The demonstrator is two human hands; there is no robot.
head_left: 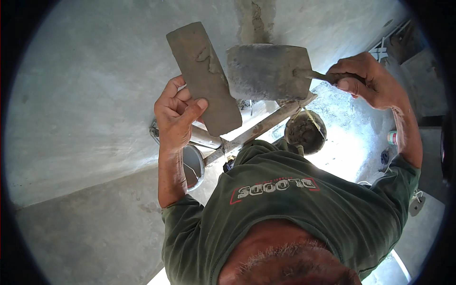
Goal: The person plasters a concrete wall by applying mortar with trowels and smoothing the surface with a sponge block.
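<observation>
**Board and trowel: both hands grasping, handling sound**

From my remote station I find the left hand at 10 o'clock, gripping a flat board by its long edge: thumb across the near face, fingers mostly behind. The right hand, at 2 o'clock, is wrapped around the handle of a trowel, whose broad blade points to 9 o'clock.

The board lies at 11 o'clock, tilted. I judge it stiff and fairly light; its grey coating suggests slick faces, so I rate the bare edge, near mid-length, as the best hold. The trowel I judge rigid and blade-heavy; its handle is the proper grip. Blade and board edge appear to meet; I cannot confirm contact.

Farther out, I record a bucket of grey mix at 3 o'clock, a second bucket at 8 o'clock, and a rough strip on the wall just past 12.
</observation>
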